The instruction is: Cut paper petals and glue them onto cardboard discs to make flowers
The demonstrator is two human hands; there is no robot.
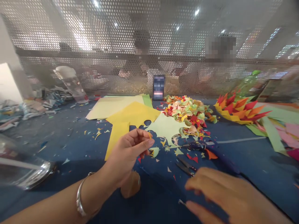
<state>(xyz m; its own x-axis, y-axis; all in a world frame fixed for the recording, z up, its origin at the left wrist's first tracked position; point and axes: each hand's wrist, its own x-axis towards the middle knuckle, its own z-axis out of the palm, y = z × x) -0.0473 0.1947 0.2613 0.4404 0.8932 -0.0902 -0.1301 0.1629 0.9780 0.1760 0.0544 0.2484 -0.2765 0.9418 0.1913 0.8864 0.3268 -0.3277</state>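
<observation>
1. From afar, I see the left hand [130, 147] clamp a yellow scrap [150, 136] above the table [74, 133], fingertips apparently suiting its smallness; its long axis is hidden.
2. Scissors [185, 166], probably placed for reach, slant forward-left beside the right hand [224, 193]; its grip I cannot tell.

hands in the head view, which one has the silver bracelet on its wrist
The left hand: the silver bracelet circles its wrist, and its fingertips pinch a small yellow piece. No bracelet shows on the right hand.
</observation>
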